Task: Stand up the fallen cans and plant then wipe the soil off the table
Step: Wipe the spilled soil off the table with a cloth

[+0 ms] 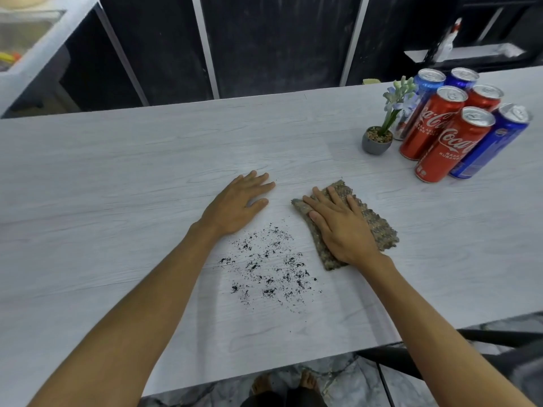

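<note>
done: we see the red and blue drink cans (458, 124) and the small grey-potted flowering plant (379, 136) upright, far right on the pale wood-grain desk (117, 171)
left: dark scattered soil (270, 271) near centre, unwiped
right hand (338, 227): flat, pressing the brown-grey knitted cloth (382, 230) just right of the soil
left hand (238, 204): flat on the desk, empty

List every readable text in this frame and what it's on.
"Coca-C", white script, running out of sight round the curve: front red can.
"RASA" over "KURAN", small print under that script: same can.
"ca-Co", white script, partly hidden: middle red can; its small print is too blurred to read.
Blue cans: print too blurred to read.
No other legible text.
</note>
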The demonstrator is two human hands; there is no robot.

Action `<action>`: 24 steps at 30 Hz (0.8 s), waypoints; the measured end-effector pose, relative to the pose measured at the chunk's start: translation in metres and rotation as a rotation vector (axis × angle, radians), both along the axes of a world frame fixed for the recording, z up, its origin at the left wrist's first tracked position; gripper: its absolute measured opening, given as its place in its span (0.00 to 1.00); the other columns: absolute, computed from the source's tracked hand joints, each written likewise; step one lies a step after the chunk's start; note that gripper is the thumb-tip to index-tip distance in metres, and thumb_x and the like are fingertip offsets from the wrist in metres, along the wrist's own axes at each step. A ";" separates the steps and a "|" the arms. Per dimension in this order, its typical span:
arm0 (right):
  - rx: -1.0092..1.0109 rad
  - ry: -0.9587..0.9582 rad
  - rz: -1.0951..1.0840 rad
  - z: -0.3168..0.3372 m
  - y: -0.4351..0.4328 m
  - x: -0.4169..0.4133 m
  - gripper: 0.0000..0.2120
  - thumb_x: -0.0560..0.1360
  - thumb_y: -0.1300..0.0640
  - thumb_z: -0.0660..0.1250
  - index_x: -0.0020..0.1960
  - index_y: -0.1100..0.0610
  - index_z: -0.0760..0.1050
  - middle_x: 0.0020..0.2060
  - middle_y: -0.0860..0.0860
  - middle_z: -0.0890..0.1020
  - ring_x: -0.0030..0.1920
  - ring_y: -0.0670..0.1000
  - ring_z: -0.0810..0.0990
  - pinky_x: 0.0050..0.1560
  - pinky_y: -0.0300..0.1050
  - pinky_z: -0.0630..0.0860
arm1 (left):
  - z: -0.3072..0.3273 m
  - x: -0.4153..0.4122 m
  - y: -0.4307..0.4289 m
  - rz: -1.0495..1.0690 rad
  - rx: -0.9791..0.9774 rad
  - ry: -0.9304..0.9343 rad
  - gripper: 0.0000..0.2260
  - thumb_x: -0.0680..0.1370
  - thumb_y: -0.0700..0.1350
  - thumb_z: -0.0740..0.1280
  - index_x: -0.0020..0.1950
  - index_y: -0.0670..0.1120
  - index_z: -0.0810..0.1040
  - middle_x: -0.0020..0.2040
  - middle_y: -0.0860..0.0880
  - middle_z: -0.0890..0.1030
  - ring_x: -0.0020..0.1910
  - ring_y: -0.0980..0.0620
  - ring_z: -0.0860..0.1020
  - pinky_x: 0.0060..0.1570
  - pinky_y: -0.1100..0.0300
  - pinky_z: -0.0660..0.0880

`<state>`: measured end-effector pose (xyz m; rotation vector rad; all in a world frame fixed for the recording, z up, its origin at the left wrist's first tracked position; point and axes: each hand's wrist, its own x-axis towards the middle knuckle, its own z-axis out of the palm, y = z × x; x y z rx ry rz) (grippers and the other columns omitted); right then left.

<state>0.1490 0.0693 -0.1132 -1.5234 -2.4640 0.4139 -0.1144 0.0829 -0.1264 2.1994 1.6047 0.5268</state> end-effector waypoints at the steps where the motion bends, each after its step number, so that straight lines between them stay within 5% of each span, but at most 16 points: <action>1: -0.010 0.048 -0.002 0.000 -0.007 0.003 0.24 0.81 0.41 0.42 0.75 0.41 0.58 0.75 0.41 0.57 0.77 0.45 0.49 0.76 0.52 0.43 | 0.000 0.000 -0.001 0.007 0.000 -0.017 0.20 0.83 0.54 0.57 0.75 0.55 0.65 0.77 0.56 0.59 0.77 0.60 0.51 0.72 0.68 0.40; 8: -0.133 0.280 -0.001 0.008 -0.064 0.008 0.20 0.82 0.42 0.44 0.73 0.37 0.57 0.74 0.37 0.56 0.75 0.39 0.48 0.75 0.44 0.41 | 0.000 -0.016 -0.017 0.034 -0.006 -0.037 0.20 0.82 0.55 0.58 0.74 0.57 0.66 0.77 0.58 0.60 0.77 0.61 0.51 0.74 0.62 0.44; 16: 0.035 -0.133 -0.082 -0.001 -0.097 -0.018 0.24 0.81 0.40 0.38 0.76 0.38 0.45 0.77 0.44 0.42 0.76 0.50 0.37 0.75 0.56 0.37 | -0.004 -0.017 -0.017 0.026 0.001 -0.030 0.20 0.82 0.55 0.57 0.75 0.58 0.65 0.77 0.58 0.59 0.77 0.60 0.51 0.76 0.57 0.46; 24: 0.003 -0.154 -0.210 -0.004 -0.073 -0.025 0.26 0.80 0.40 0.36 0.77 0.41 0.42 0.77 0.46 0.40 0.76 0.52 0.34 0.74 0.59 0.35 | -0.003 -0.015 -0.019 0.041 0.009 -0.027 0.20 0.83 0.53 0.58 0.75 0.56 0.65 0.77 0.57 0.59 0.77 0.59 0.51 0.74 0.62 0.44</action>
